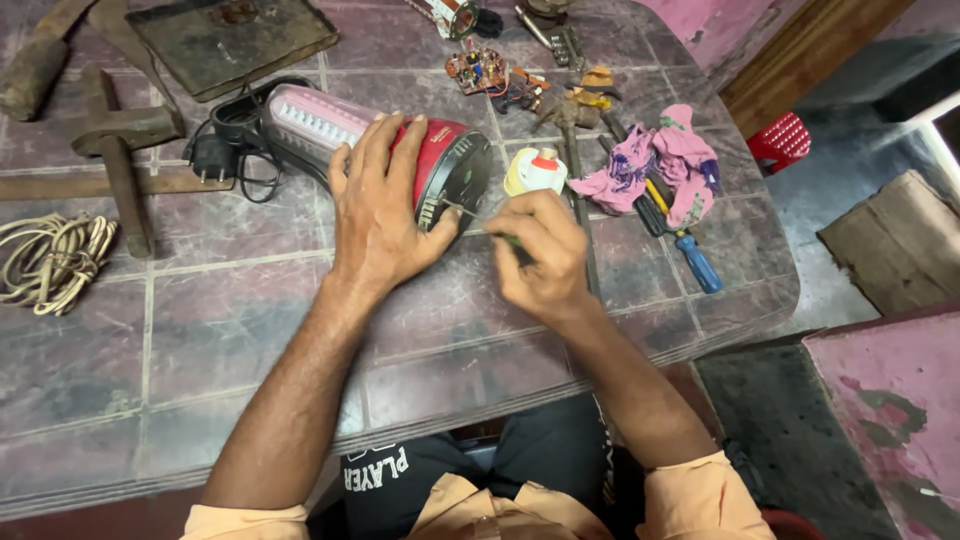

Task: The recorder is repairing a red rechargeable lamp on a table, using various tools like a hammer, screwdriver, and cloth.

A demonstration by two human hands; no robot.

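Note:
A red lantern-style lamp (440, 150) with a pale ribbed light panel lies on its side on the tiled table (230, 300). My left hand (380, 205) rests flat on its red end and holds it down. My right hand (540, 255) is closed around a thin screwdriver (468, 213) whose metal tip touches the dark round end cap of the lamp. A small roll of white tape (535, 170) sits just behind my right hand.
A pink cloth (655, 160) lies over several screwdrivers, one with a blue handle (698, 262). A circuit board (477, 70), a black cord with plug (212, 155), a coiled rope (55, 260), wooden pieces (115, 150) and a dark slab (230, 40) lie around.

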